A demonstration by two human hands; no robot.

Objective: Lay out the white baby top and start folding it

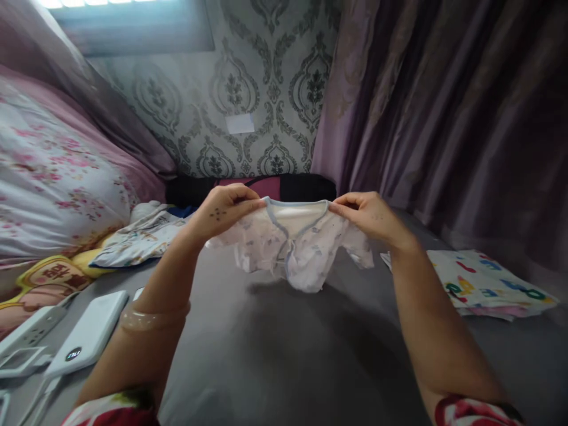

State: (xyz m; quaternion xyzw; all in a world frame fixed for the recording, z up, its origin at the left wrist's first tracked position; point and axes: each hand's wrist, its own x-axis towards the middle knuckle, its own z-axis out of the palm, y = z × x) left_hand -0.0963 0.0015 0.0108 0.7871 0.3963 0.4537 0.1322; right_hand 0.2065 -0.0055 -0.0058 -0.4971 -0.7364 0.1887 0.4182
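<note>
The person's left grip pinches a small pale shirt, edged in blue, at one shoulder; the right grip pinches it at the other. The shirt hangs between and below both, above a grey sheet. Folded printed cloth lies right of the right grip, a white power bank left of the left.

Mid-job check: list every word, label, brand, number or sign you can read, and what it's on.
None reads clearly enough to quote.
White power bank: lit digits on its display, too blurred.
Yellow printed item: a dark character, too blurred.
Folded cloth at right: colourful letter-like shapes, none certain.
Held small top: printed motifs, no readable text.
White wall card: nothing legible.
</note>
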